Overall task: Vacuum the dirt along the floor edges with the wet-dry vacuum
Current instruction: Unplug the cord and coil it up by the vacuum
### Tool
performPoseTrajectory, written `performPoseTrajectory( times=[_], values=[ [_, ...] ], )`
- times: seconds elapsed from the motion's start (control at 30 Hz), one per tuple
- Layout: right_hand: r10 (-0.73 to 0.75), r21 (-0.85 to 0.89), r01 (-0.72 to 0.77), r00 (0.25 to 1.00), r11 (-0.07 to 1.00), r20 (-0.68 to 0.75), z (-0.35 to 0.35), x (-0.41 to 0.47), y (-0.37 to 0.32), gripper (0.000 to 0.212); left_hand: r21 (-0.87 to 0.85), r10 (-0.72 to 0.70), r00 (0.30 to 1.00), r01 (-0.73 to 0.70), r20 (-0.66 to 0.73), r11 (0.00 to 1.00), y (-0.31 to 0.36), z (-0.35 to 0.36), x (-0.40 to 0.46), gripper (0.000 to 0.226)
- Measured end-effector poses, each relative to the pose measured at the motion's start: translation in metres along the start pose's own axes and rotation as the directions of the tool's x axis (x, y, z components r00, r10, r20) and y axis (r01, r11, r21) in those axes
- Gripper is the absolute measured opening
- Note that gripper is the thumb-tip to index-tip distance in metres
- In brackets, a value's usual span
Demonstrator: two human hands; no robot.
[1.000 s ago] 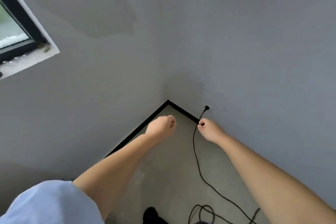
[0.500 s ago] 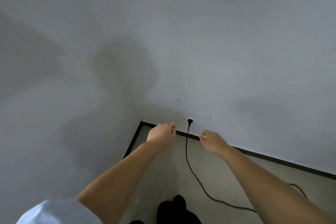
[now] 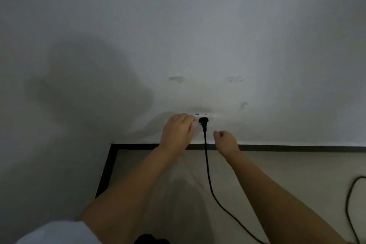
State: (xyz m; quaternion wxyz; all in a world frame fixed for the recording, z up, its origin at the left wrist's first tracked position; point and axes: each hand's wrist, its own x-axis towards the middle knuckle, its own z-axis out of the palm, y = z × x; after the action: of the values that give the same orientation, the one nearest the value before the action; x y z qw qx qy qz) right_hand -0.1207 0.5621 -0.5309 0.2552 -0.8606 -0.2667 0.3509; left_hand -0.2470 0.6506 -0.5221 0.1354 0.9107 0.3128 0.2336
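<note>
Black plug point(image 3: 203, 120) in socket point(image 3: 204, 115); cord point(image 3: 207, 164) floorward.

A single head-worn, wide-angle view looks forward and down at the wall socket point(image 3: 204, 118) from close range, facing the wall squarely. Both forearms reach up from the bottom edge toward the socket; below it run the black skirting point(image 3: 297, 148) and floor point(image 3: 277, 166).
</note>
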Motion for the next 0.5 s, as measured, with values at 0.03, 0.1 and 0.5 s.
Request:
performPoseTrajectory(
  times=[0.03, 0.1, 0.5],
  values=[
    [-0.008, 0.091, 0.009, 1.0, 0.996, -0.011, 0.013, 0.018, 0.004, 0.044, 0.059, 0.104, 0.992, -0.1, -0.067, 0.993, -0.016, 0.024, 0.001, 0.031],
    [0.006, 0.329, -0.014, 1.0, 0.944, 0.028, 0.035, 0.053, 0.008, 0.049, 0.218, 0.306, 0.938, -0.268, -0.161, 0.938, -0.044, 0.061, 0.005, 0.031],
    [-0.019, 0.757, -0.09, 0.991, 0.647, 0.134, 0.067, 0.092, 0.003, 0.048, 0.803, 0.749, 0.652, -0.381, -0.117, 0.458, -0.129, 0.122, 0.063, 0.061]
  ],
)
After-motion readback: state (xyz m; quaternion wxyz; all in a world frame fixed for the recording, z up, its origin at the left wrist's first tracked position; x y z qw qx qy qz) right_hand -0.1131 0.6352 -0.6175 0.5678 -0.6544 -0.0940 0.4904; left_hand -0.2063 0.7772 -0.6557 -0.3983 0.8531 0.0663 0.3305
